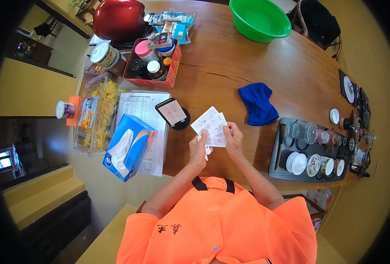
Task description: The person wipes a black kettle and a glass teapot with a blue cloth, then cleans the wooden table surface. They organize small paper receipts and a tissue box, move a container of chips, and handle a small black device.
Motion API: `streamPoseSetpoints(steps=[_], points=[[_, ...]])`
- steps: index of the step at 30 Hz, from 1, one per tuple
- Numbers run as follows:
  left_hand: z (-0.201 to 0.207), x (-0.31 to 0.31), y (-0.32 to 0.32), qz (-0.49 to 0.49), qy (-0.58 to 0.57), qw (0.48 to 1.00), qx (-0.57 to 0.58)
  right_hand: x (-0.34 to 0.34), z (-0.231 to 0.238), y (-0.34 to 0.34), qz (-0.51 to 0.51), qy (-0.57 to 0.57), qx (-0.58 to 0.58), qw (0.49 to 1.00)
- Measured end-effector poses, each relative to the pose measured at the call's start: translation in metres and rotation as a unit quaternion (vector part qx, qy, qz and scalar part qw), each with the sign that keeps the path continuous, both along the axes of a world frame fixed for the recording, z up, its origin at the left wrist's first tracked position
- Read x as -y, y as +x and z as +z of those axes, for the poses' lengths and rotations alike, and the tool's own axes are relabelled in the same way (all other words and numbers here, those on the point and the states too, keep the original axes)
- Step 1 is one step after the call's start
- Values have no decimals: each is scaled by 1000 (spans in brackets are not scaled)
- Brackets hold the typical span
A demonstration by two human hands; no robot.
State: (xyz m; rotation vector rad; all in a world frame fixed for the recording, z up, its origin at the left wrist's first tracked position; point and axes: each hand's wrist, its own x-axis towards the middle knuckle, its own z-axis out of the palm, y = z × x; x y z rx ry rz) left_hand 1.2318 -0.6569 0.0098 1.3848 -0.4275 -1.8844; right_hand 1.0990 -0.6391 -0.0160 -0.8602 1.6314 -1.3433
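Observation:
Over the near edge of the wooden table, my left hand (197,150) pinches a white paper slip (208,120) with printing and handwriting. A crumpled white scrap (207,152) shows by its fingers. My right hand (233,141) is closed on the right edge of a second paper slip (217,139), which overlaps the first. Where the slips cross, I cannot tell how many layers there are. Left of them, a pinkish note (172,112) rests on a black stand with a round base (180,119).
Left are a blue tissue box (129,147), printed sheets (138,102), a clear snack tub (108,115) and a red box of bottles (152,79). Right are a blue cloth (257,104) and a tea tray (276,165) with cups. A green basin (261,22) stands at the far side.

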Motion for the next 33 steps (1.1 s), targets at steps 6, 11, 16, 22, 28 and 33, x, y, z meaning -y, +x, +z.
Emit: streamPoseSetpoints(steps=[6, 11, 16, 22, 28, 33], points=[[-4, -2, 3, -4, -5, 1000, 29, -2, -1, -1, 16, 1, 10, 1000], [-12, -2, 8, -21, -27, 999, 37, 15, 19, -18, 88, 67, 186, 976], [-11, -1, 12, -51, -43, 997, 47, 18, 24, -21, 119, 103, 188, 970], [-11, 1, 8, -45, -36, 998, 41, 23, 10, -22, 109, 91, 166, 976], [-23, 4, 25, -1, -60, 998, -2, 80, 3, -37, 103, 75, 106, 986], [-26, -8, 39, -43, -20, 998, 36, 159, -45, -32, 109, 46, -94, 989]])
